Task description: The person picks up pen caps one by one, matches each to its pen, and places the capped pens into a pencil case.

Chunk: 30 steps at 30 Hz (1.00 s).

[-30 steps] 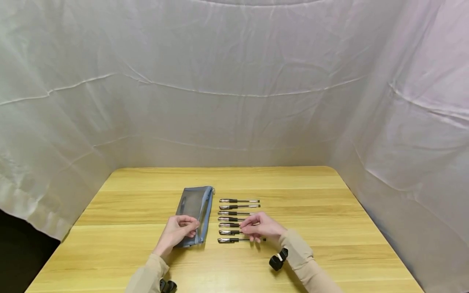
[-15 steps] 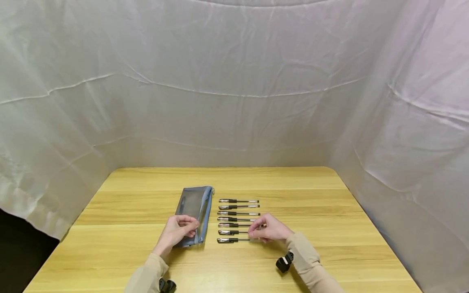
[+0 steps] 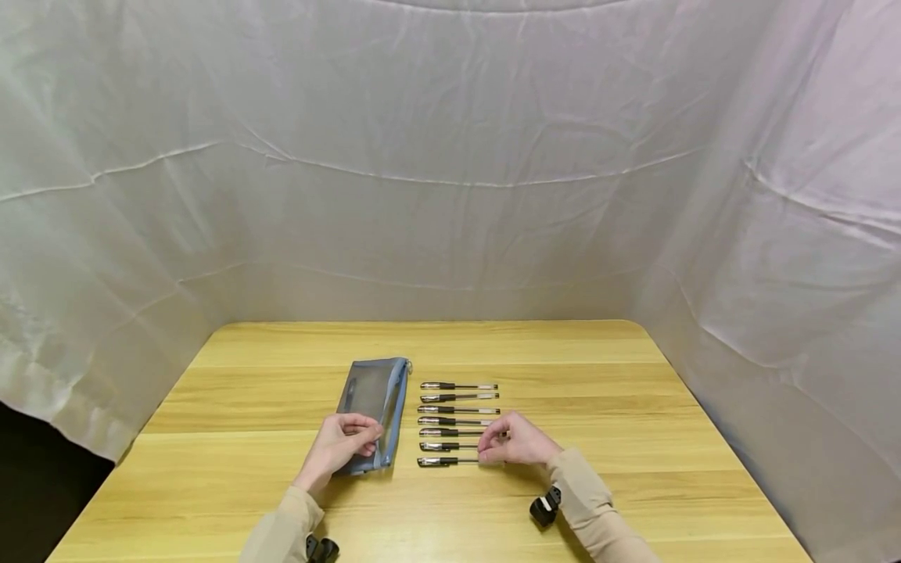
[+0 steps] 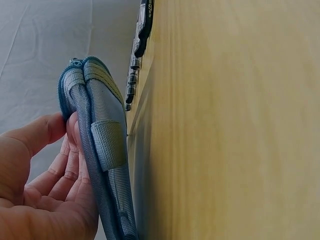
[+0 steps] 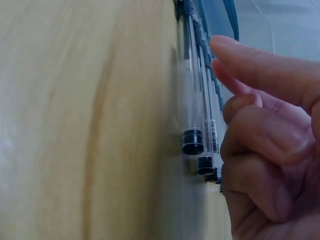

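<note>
A blue zip pouch with see-through mesh lies left of the middle of the table, its zipped side towards the pens. My left hand pinches the pouch's opening edge between thumb and fingers; the left wrist view shows the blue zip edge beside the thumb. Several capped gel pens with black grips lie in a row to the right, caps pointing left; the nearest pen is at the front. Over the clear barrel ends of the front pens hovers my right hand, fingers loosely bent with nothing seen between them.
The pens' clear barrels with black end plugs lie side by side on the wooden table. Pale grey cloth hangs around the back and sides of the table.
My right hand has moved a little to the right, from over the middle of the front pens to their barrel ends. My left hand and the pouch have stayed in place.
</note>
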Motion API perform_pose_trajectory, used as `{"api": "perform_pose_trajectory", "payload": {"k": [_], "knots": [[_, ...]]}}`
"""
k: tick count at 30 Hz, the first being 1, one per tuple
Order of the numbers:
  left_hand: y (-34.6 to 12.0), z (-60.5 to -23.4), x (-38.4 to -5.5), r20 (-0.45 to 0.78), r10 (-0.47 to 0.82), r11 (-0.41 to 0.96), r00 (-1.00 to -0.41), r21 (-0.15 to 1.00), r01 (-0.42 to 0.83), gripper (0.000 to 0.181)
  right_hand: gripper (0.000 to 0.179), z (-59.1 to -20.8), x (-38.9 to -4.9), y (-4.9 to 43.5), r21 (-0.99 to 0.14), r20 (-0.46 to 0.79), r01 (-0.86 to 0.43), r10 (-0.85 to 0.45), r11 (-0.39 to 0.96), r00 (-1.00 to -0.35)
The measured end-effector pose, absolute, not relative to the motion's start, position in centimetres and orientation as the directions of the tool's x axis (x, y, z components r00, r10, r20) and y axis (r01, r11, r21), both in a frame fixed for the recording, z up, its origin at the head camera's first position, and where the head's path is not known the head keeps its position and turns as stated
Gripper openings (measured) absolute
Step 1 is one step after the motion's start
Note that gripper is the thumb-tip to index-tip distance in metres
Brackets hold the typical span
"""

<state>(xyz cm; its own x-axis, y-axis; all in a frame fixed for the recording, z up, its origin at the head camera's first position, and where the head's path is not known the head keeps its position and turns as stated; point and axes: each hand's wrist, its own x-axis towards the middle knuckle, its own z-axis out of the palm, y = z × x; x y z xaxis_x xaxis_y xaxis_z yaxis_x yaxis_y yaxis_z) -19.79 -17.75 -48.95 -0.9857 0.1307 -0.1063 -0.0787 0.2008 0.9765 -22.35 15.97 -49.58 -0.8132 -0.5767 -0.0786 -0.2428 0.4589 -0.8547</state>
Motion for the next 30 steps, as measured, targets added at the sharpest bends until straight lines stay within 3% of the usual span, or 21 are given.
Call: {"api": "perform_pose_trajectory", "payload": {"k": [16,30], "knots": [[-17.87,-48.96,-19.8,-0.108,0.13,0.188,-0.986,0.979,-0.082,0.024,0.01,-50.41,-22.46,15.93,-0.849,-0.049,-0.276,-0.586,0.451,-0.809],[-17.81,-48.97,-19.77,-0.11,0.134,0.177,-0.985,0.98,-0.086,0.027,0.01,-50.18,-22.31,15.61,-0.804,-0.086,-0.281,-0.57,0.524,-0.817]]}}
